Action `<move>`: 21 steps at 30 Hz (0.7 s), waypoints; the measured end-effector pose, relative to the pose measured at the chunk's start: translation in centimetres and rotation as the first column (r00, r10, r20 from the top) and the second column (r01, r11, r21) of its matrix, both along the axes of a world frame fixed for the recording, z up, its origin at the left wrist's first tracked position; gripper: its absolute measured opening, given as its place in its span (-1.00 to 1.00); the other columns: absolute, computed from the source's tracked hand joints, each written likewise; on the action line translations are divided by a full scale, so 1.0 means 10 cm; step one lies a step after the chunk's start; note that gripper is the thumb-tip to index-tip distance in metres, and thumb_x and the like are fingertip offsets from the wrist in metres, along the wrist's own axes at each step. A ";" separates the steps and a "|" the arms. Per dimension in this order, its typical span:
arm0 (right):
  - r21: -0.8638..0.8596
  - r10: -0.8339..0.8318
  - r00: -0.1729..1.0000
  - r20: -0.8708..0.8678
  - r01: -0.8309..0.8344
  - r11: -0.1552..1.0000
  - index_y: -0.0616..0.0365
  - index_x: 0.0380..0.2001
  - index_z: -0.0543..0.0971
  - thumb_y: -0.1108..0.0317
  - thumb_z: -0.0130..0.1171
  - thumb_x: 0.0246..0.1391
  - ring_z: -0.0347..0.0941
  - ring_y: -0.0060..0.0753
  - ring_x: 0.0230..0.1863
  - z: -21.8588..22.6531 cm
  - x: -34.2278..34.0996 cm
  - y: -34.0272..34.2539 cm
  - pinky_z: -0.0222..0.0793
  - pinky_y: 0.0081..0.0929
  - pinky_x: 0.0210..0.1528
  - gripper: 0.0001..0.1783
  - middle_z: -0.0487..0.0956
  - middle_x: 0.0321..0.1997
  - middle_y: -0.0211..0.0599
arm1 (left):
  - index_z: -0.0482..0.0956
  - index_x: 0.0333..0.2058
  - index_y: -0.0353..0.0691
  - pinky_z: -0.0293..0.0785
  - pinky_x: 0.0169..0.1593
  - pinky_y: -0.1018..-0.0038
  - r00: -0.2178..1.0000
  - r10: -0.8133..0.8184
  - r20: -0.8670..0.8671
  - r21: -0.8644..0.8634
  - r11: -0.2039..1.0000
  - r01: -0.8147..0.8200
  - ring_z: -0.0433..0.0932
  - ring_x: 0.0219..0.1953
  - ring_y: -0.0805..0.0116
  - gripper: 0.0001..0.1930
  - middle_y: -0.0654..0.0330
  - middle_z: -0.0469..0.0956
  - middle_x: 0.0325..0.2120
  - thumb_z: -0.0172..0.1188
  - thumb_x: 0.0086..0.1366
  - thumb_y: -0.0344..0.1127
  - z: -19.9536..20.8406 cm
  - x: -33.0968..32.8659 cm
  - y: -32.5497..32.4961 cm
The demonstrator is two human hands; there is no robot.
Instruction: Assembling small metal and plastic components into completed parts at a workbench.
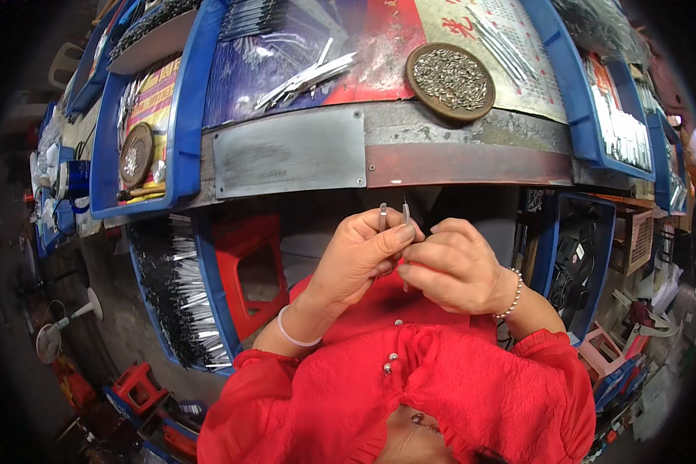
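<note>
Left hand (363, 251) pinches a slender silver metal strip (383, 217), pointing toward twelve o'clock; at its three o'clock, a slim grey dark-tipped rod (407, 212) rises between both hands. Right hand (458, 267): fingers curled, contents indeterminable. Braced fingertips should steady such narrow parts.

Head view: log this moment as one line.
left hand: holding slim metal pieces; right hand: close beside left; small metal parts: in round dish

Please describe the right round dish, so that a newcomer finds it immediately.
Look at the workbench. Near its front edge, beside loose silver strips, sits a brown round dish of small metal pieces. Unlike the left dish, it stands outside the blue trays.
</note>
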State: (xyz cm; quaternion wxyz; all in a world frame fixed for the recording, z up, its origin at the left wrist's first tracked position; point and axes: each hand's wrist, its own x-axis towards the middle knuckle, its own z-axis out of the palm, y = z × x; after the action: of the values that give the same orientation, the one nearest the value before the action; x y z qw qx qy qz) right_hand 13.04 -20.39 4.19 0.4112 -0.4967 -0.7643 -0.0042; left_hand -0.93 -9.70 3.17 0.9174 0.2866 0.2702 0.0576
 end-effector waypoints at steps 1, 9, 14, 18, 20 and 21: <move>-0.077 0.006 0.993 -0.114 -0.015 0.997 0.26 -0.36 0.49 0.56 0.13 -0.28 0.38 -0.44 -0.45 0.04 0.01 -0.05 0.34 -0.52 -0.36 -0.73 0.45 -0.33 -0.27 | 0.50 -0.40 -0.26 0.03 -0.64 0.79 1.000 0.005 0.020 0.046 0.999 -0.005 0.17 -0.67 0.74 -0.89 0.41 0.36 -0.62 0.12 0.20 -0.33 0.02 -0.03 -0.01; -0.461 -0.431 0.170 -0.886 -0.409 0.787 0.30 -0.29 0.48 0.48 0.13 -0.01 0.35 -0.63 -0.38 -0.13 0.03 -0.13 0.29 -0.69 -0.31 -0.82 0.42 -0.35 -0.39 | 0.50 -0.36 -0.26 0.09 -0.54 0.77 0.996 -0.087 -0.037 0.246 0.965 0.093 0.20 -0.58 0.74 -0.92 0.33 0.48 -0.50 0.09 0.18 -0.40 0.02 -0.05 -0.17; -0.321 -0.430 -0.076 -0.900 -0.551 0.770 0.26 -0.39 0.50 0.47 0.16 -0.02 0.32 -0.70 -0.41 -0.16 -0.03 -0.16 0.25 -0.74 -0.40 -0.89 0.44 -0.40 -0.47 | 0.52 -0.28 -0.30 0.14 -0.48 0.78 0.984 -0.163 -0.073 0.215 0.961 0.175 0.25 -0.53 0.74 -0.85 0.36 0.49 -0.47 0.08 0.19 -0.40 0.08 -0.10 -0.19; -0.348 -0.462 -0.087 -0.883 -0.540 0.766 0.24 -0.42 0.50 0.45 0.16 -0.02 0.32 -0.70 -0.47 -0.22 -0.07 -0.16 0.24 -0.74 -0.44 -0.90 0.46 -0.43 -0.46 | 0.50 -0.30 -0.34 0.30 -0.30 0.70 0.987 -0.156 -0.035 0.227 0.961 0.160 0.36 -0.37 0.67 -0.84 0.35 0.47 -0.43 0.08 0.23 -0.36 -0.02 -0.13 -0.24; -0.359 -0.488 -0.122 -0.864 -0.530 0.768 0.22 -0.42 0.49 0.44 0.16 -0.03 0.32 -0.70 -0.50 -0.26 -0.10 -0.14 0.23 -0.76 -0.47 -0.90 0.48 -0.47 -0.45 | 0.49 -0.28 -0.35 0.31 -0.28 0.70 0.991 -0.131 -0.023 0.263 0.956 0.133 0.36 -0.36 0.67 -0.83 0.34 0.48 -0.42 0.08 0.23 -0.37 -0.07 -0.14 -0.23; -0.360 -0.489 -0.122 -0.864 -0.529 0.768 0.22 -0.42 0.49 0.44 0.16 -0.03 0.32 -0.70 -0.50 -0.27 -0.10 -0.13 0.23 -0.76 -0.47 -0.90 0.48 -0.47 -0.45 | 0.49 -0.26 -0.36 0.32 -0.28 0.69 0.991 -0.132 -0.013 0.263 0.956 0.131 0.38 -0.35 0.65 -0.82 0.32 0.49 -0.41 0.07 0.24 -0.37 -0.06 -0.14 -0.21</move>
State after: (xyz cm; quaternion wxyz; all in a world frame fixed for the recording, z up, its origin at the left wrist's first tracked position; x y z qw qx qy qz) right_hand 11.99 -21.66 1.51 0.6373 -0.4119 -0.1369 0.6367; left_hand -2.31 -11.85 2.52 0.8735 0.4232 0.2385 0.0327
